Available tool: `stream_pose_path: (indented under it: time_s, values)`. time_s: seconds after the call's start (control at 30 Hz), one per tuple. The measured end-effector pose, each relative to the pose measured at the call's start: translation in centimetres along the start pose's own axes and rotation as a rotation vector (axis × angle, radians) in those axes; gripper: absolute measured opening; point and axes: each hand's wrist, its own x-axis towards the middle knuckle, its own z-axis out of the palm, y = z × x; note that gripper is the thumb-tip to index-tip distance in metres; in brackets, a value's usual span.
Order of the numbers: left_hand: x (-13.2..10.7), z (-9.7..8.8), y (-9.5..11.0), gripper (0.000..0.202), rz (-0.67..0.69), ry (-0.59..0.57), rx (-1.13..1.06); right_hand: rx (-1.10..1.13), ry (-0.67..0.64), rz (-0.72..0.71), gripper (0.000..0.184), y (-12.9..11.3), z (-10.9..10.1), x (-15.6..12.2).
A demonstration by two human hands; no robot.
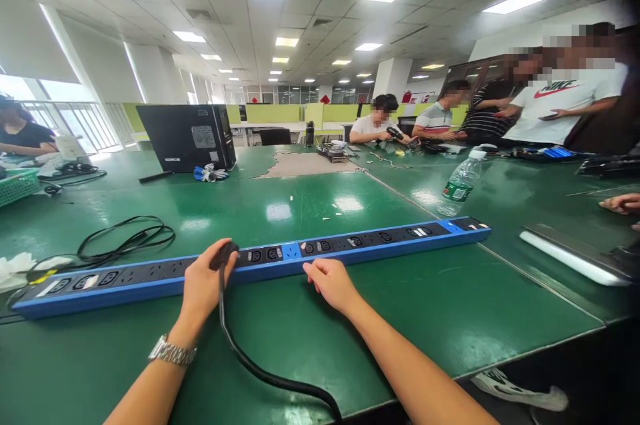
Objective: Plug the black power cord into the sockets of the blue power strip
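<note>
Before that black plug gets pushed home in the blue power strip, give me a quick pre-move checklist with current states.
1. Grip on black plug: left hand wrapped around it. Ok.
2. Plug at a socket on the blue power strip: sits over the strip, seating depth hidden. Cannot tell.
3. Strip braced: right hand fingers rest on its front edge. Ok.
4. Black cable free: trails off the table's near edge, no snag seen. Ok.
5. Water bottle stands close behind the strip; cap state unclear. Cannot tell.
</note>
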Motion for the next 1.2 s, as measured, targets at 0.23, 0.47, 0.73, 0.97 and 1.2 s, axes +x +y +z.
stream_pose_path:
  time_s: [0.23, 0.47, 0.73, 0.97, 1.2]
  values:
    - [0.8, -1.1, 0.0, 0.047, 0.085, -0.123, 0.123, -0.013, 0.007, -0.005, 0.040, 0.2, 0.0, 0.0]
    - [1.2, -1.2, -0.4, 0.042, 0.251, -0.215, 0.246, -0.039, -0.005, -0.013, 0.040, -0.3, -0.1, -0.1]
    - [0.9, -1.1, -0.3, 0.041, 0.233, -0.192, 0.223, -0.051, 0.002, -0.022, 0.041, -0.5, -0.1, -0.2]
    - [0.7, -1.0, -0.2, 0.043, 0.180, -0.134, 0.076, -0.053, -0.012, -0.020, 0.041, -0.3, -0.1, -0.2]
    - [-0.1, 0.0, 2.0, 0.042, 0.144, 0.059, -0.078, -0.069, -0.010, -0.029, 0.040, -0.2, 0.0, -0.1]
